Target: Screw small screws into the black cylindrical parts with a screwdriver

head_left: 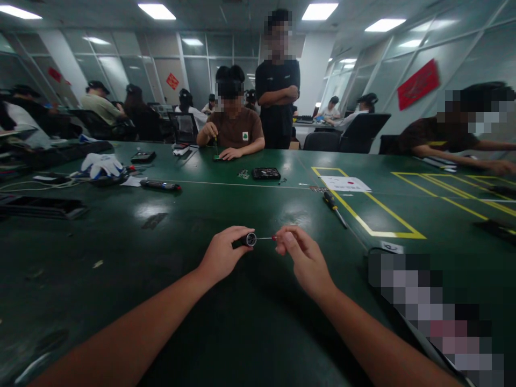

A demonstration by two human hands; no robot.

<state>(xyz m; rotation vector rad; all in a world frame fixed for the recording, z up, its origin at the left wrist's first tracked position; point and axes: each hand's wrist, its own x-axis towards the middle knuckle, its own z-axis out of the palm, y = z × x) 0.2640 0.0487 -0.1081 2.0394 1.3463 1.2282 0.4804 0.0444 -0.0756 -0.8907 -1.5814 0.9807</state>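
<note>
Between the thumb and fingers of my left hand [226, 251] is a short black cylinder [249, 239] with a silver rim, its round end turned toward me. My right hand [303, 257] pinches a small screwdriver [266, 238] near a red section, and most of its handle is hidden by the fingers. The thin metal shaft points left, and its tip reaches the rim of the cylinder. Whether the tip goes inside cannot be made out. Both hands are raised above the green table [193, 328].
A yellow-and-black screwdriver [334, 208] lies beyond my right hand, near yellow tape [397, 234] and a paper sheet [345, 183]. An opened black device [266, 173] sits farther back. Gloves [102, 166] and a dark tool [160, 185] lie left. A co-worker [236, 126] sits opposite.
</note>
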